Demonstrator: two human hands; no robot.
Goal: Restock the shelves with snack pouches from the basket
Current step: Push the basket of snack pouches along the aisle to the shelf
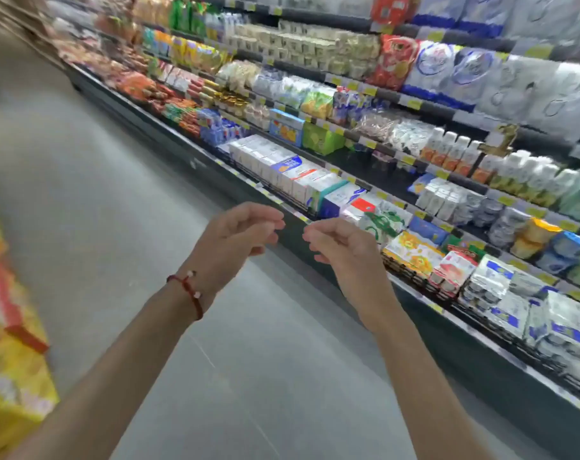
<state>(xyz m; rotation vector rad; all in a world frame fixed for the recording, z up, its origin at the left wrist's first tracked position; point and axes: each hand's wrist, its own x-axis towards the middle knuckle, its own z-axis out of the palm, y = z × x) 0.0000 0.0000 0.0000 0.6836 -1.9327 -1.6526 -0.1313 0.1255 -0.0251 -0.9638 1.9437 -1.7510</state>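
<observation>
My left hand (238, 237) and my right hand (341, 250) hover side by side over the grey aisle floor, fingers loosely curled and holding nothing. A red string bracelet circles my left wrist. The refrigerated shelves (394, 94) run along the right, packed with cartons, bottles and bags; white cartons (282, 164) fill the lowest tier just beyond my hands. Pouch-like white and blue bags (474, 74) hang on an upper tier. No basket shows in the view. The picture is blurred by motion.
The dark edge of the chiller's lowest tier (424, 300) runs diagonally past my right forearm. A yellow and red display (13, 343) stands at the left edge. Grey floor (116, 210) stretches down the aisle between them.
</observation>
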